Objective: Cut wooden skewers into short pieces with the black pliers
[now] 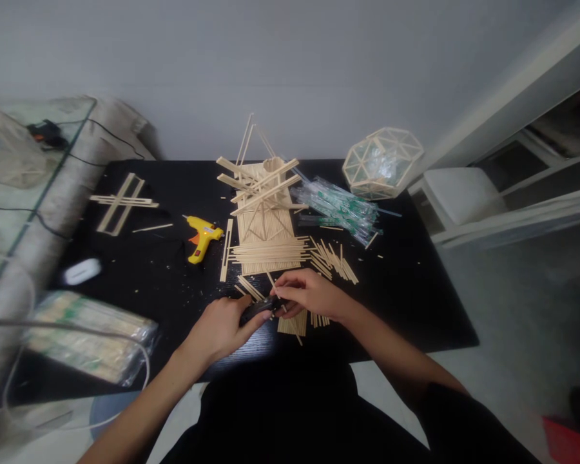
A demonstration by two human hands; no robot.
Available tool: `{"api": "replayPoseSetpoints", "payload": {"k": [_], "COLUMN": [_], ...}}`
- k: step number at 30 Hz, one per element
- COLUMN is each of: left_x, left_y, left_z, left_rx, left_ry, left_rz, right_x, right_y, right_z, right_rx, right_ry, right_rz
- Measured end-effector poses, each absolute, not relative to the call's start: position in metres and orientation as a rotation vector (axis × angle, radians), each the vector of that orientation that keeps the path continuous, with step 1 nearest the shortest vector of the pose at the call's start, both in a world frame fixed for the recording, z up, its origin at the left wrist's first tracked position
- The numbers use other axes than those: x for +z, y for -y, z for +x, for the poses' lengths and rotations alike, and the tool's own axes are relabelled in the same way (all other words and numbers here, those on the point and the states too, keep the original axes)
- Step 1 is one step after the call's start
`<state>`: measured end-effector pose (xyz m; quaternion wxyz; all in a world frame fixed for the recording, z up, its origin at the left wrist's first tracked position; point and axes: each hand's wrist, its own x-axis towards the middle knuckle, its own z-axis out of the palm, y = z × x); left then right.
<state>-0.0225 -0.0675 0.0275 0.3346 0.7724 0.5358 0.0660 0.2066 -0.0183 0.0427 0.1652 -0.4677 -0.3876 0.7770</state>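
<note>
My left hand [227, 325] is wrapped round a small black tool [260, 309] near the table's front edge. Beside it, my right hand [309, 293] pinches a thin wooden stick [271, 281] that slants across the tool's end. Under my right hand lies a small flat panel of sticks [292, 324]. Just beyond my hands, a row of loose sticks [270, 251] lies across a larger stick panel [251, 225], which carries crossed stick frames [258, 187] and a round wooden cup shape [273, 166]. Short cut sticks [336, 261] are scattered to the right.
A yellow glue gun [203, 237] lies left of the panel on the black table [174, 290]. Crossed sticks [124, 202] and a white object [82, 272] are farther left, near a wrapped stick bundle [94, 335]. Plastic wrappers [341, 206] and a geometric lattice [383, 162] stand back right.
</note>
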Motion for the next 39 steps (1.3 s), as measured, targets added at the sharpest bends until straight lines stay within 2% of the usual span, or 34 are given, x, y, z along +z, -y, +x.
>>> {"api": "replayPoseSetpoints", "payload": {"k": [8, 21, 24, 32, 39], "left_x": [0.032, 0.027, 0.028, 0.024, 0.016], "left_y": [0.067, 0.063, 0.060, 0.072, 0.069], "left_z": [-0.020, -0.032, -0.039, -0.007, 0.014], "left_rx": [-0.032, -0.043, 0.081, 0.714, 0.757], "left_ry": [-1.516, -1.664, -1.666, -1.422, -1.310], "left_rz": [2.064, 2.102, 1.936, 1.441, 1.314], "right_x": [0.045, 0.040, 0.044, 0.033, 0.014], "right_y": [0.017, 0.019, 0.019, 0.027, 0.038], "right_z": [0.207, 0.217, 0.221, 0.207, 0.197], "right_rx": [2.230, 2.179, 2.141, 2.215, 2.251], "right_ry": [1.055, 0.969, 0.899, 0.793, 0.809], "right_rz": [-1.349, -1.237, -1.220, -1.170, -1.135]}}
